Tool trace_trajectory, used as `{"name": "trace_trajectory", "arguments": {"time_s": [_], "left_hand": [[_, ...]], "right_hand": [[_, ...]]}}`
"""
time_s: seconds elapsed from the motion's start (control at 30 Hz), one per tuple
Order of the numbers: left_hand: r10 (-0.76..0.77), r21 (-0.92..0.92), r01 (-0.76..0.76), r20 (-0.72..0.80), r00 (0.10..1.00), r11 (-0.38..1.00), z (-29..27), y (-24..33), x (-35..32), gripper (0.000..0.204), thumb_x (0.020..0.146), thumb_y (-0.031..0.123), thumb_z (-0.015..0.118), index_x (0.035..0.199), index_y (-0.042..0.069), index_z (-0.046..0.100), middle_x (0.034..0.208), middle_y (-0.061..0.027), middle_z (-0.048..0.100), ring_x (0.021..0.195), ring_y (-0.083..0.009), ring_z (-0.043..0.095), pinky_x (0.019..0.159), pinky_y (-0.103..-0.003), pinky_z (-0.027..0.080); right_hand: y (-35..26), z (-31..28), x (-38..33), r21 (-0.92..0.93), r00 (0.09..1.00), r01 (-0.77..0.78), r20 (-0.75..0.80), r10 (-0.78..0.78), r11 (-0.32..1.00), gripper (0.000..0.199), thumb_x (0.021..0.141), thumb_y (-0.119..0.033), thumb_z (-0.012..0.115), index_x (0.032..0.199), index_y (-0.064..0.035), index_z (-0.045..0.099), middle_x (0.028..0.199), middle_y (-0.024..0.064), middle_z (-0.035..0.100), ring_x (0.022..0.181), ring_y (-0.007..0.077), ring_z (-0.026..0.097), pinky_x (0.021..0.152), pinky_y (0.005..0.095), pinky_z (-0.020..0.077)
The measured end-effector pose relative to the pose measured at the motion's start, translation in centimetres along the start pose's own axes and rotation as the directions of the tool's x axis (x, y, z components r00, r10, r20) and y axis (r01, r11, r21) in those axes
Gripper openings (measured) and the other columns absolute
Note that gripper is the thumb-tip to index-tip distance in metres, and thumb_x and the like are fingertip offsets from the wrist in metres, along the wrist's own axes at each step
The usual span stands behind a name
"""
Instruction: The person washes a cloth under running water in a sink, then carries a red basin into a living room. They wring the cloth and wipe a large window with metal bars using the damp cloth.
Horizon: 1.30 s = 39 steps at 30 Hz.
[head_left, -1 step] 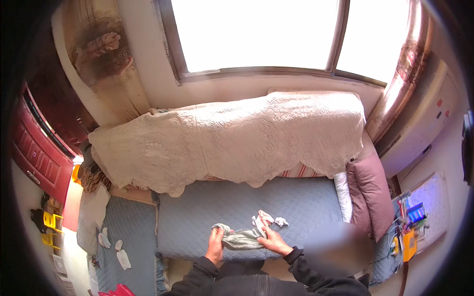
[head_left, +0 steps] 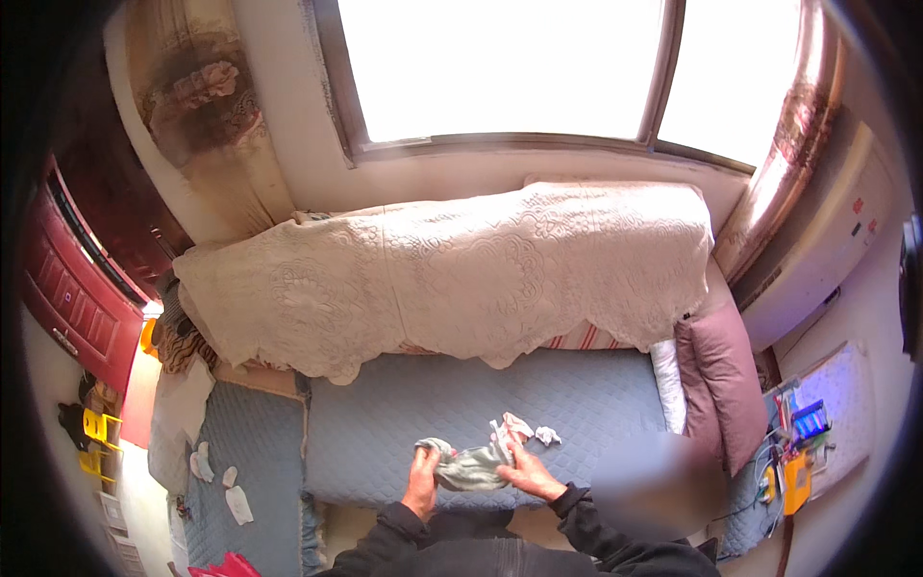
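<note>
Clamping a grey-green cloth (head_left: 471,470) in the grip of left hand (head_left: 420,487) and right hand (head_left: 535,477), holding it over blue quilting (head_left: 413,399).

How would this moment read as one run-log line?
left hand: holds grey-green cloth; right hand: holds its other end; nearby: pink cloth; below: blue quilted cover

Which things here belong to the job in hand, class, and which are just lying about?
In the job:
- left hand
- right hand
- grey-green cloth, held between them

Lying about:
- crumpled white piece
- mauve pillow
- orange item at right
- longish white piece at left
</note>
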<state>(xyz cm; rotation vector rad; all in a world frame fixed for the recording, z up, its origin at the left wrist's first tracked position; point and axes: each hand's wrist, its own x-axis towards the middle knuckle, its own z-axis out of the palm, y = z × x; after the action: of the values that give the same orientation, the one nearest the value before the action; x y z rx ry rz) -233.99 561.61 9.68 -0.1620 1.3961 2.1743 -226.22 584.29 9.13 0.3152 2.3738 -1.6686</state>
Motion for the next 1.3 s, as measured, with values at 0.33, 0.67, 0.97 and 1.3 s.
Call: {"name": "trace_trajectory", "arguments": {"time_s": [0.33,0.67,0.97,1.3], "left_hand": [[-0.061,0.385,-0.004,0.156,0.986,0.923,5.1,-3.6,-2.0,0.059,0.088,0.017,0.073,0.138,-0.001,0.046,0.132,-0.0127,0.055,0.119,-0.0211,0.056,0.099,-0.036,0.047],[-0.058,0.589,-0.039,0.145,0.988,0.807,5.8,-5.9,-1.1,0.039,0.089,0.019,0.075,0.119,0.001,0.059,0.109,-0.0092,0.065,0.099,-0.0158,0.062,0.08,-0.031,0.055],[-0.302,0.545,0.155,0.189,0.934,0.824,9.2,-4.9,-1.1,0.046,0.09,0.029,0.073,0.124,0.001,0.059,0.111,-0.0092,0.066,0.098,-0.0144,0.062,0.085,-0.031,0.052],[-0.049,0.602,-0.204,0.376,0.925,0.772,9.2,-5.8,0.2,0.054,0.09,0.028,0.072,0.132,-0.001,0.052,0.104,-0.0061,0.064,0.09,-0.0115,0.06,0.079,-0.027,0.051]], "right_hand": [[1.6,-0.5,0.9,0.268,0.988,-0.005,0.149,-0.037,0.964,0.07,0.083,-0.032,0.076,0.138,-0.0016,0.045,0.134,0.0191,0.052,0.123,0.0272,0.053,0.103,0.0384,0.0433],[7.8,-0.5,0.6,0.76,1.0,-0.013,0.007,0.012,0.65,0.049,0.097,-0.018,0.056,0.141,0.0015,0.045,0.144,0.0122,0.045,0.134,0.0221,0.043,0.111,0.0357,0.0366],[2.9,-3.8,-2.1,0.776,0.991,0.028,-0.103,0.083,0.63,0.04,0.102,-0.017,0.047,0.137,0.0024,0.048,0.133,0.0147,0.056,0.114,0.021,0.061,0.097,0.0317,0.0492],[1.8,-2.4,-3.8,0.326,0.949,0.116,-0.317,-0.007,0.938,0.041,0.107,-0.028,0.046,0.136,0.0,0.055,0.127,0.0048,0.062,0.116,0.0125,0.054,0.102,0.0287,0.0417]]}}
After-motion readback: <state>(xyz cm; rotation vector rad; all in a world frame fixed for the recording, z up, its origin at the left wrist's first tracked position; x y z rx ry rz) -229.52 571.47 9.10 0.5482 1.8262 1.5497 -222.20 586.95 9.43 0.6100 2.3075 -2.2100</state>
